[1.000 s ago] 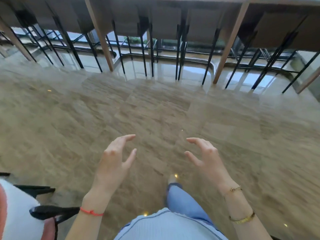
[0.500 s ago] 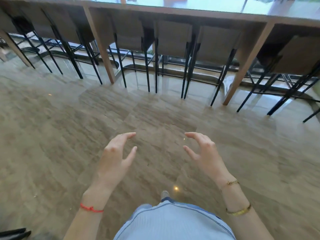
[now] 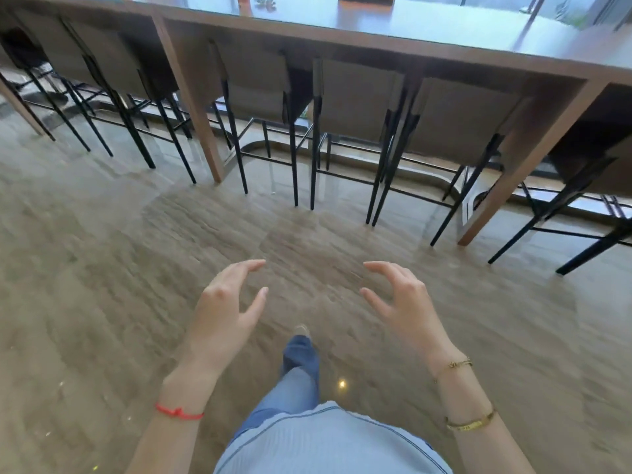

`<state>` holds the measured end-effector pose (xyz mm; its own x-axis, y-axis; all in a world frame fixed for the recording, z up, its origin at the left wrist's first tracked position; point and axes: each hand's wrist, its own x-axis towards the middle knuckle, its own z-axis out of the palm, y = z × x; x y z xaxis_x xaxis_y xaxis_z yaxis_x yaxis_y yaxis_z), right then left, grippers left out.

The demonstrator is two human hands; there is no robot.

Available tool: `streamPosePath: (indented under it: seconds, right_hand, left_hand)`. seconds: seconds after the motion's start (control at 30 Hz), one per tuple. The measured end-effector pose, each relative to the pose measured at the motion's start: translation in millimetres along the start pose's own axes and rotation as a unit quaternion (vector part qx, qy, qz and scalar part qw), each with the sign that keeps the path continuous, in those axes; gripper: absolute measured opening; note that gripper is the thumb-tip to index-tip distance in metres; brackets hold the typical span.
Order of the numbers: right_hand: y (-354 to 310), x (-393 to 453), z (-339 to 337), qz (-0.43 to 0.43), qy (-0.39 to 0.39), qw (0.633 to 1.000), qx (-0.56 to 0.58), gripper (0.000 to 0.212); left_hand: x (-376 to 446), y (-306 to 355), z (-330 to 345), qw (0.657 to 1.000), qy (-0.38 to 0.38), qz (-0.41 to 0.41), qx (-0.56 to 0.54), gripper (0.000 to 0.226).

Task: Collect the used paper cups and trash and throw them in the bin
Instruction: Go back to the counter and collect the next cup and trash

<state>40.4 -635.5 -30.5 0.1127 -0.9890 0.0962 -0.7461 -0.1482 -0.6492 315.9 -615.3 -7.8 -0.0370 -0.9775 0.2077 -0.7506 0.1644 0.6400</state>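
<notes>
Approach step: left hand and right hand are hanging wide, holding nothing. Next move, judged: reaching over the stools onto the counter.

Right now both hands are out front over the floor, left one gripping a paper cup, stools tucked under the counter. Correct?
Not quite. The head view shows the left hand empty, like the right hand; no cup there. Floor, stools and counter are right.

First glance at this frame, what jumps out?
Two empty hands, left hand and right hand, held out with fingers spread over the glossy stone floor. Ahead, a long wooden counter spans the top, dark stools tucked beneath it.
</notes>
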Motion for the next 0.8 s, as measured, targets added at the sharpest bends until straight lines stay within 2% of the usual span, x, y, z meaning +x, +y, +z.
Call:
streamPosePath:
  seconds: [0.2, 0.37, 0.8]
  right_hand:
    - [9.0, 149.9, -3.4, 0.001, 0.04, 0.999, 0.009, 0.039]
    - [15.6, 265.4, -6.0, 0.006, 0.043, 0.999, 0.015, 0.04]
    - [53.9, 532.6, 5.0, -0.019, 0.004, 1.0, 0.015, 0.041]
  left_hand:
    - [160.3, -25.1, 10.5, 1.0, -0.009, 0.026, 0.0, 0.039]
    - [283.0, -39.0, 15.1, 0.999, -0.001, 0.043, 0.003, 0.04]
    - [517.5, -88.7, 51.6, 1.0, -0.006, -0.011, 0.014, 0.04]
